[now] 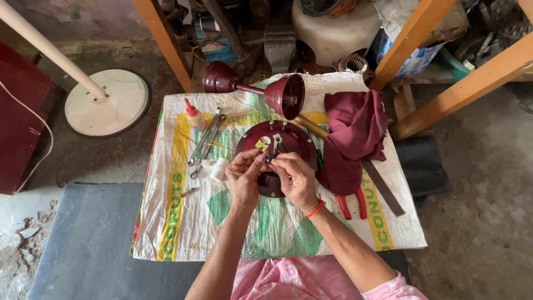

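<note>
Being worked on: small metal part (276, 145) on round dark-red cover (276, 161), mid table (183, 233) | left hand (244, 176) fingers pinched narrow on it | right hand (297, 180) fingers being closed around a red-handled tool (288, 175) | next: steady, tiny turns probably being needed.

The scene is viewed by a single head-worn camera, aimed almost straight down from above the low table (183, 233), which is covered by a white woven sack printed in green and yellow. The table is seen from close range and fills the middle of the frame. Grey concrete floor (477, 222) is taken in around the table, and orange wooden beams (411, 39) beyond its far edge.
</note>
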